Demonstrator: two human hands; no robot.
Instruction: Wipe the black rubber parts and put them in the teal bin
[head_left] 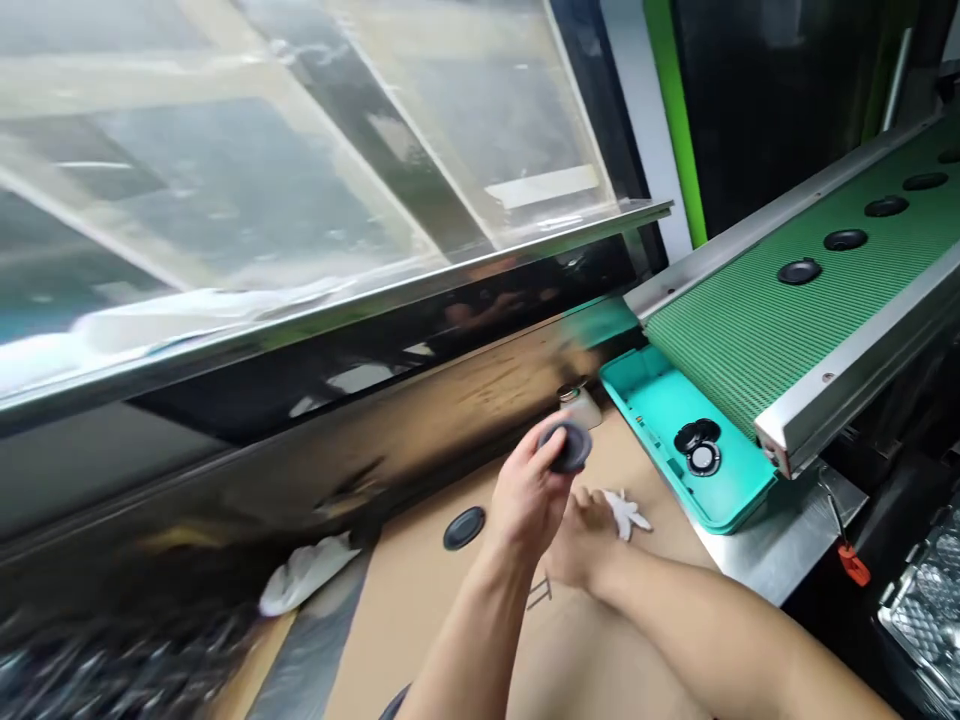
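Note:
My left hand [529,490] pinches a round black plastic cap [571,447] between thumb and fingers, raised above the cardboard-covered table [600,640]. Behind and below it, my right hand [585,530] is partly hidden by my left; its fingers look curled, and what they hold, if anything, cannot be made out. A crumpled white cloth or glove [628,515] shows right beside those fingers. Another black cap [464,527] lies flat on the cardboard to the left of my hands. The edge of a dark object [394,703] peeks out by my left forearm.
A turquoise tray [679,495] with several black parts stands on the right. Above it ends a green conveyor belt [757,330], carrying a row of black caps [845,240]. A small jar [579,405] stands near the machine panel. A white glove [307,575] lies at left.

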